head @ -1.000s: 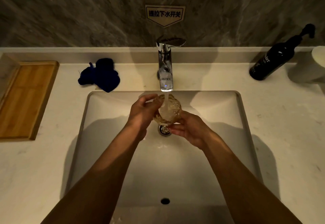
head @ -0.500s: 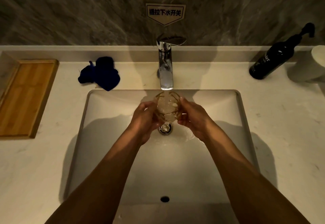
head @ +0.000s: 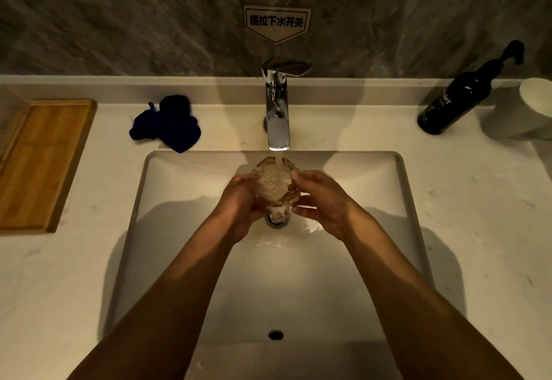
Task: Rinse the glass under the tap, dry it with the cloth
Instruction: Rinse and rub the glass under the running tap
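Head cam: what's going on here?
A person holds a textured glass under the running tap, left hand and right hand on either side, over the sink. Water pours into it. The dark blue cloth lies untouched on the counter, left of the tap.

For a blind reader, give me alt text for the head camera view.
Both hands, left hand and right hand, hold a glass under the running tap over a white sink. A blue cloth lies on the counter.
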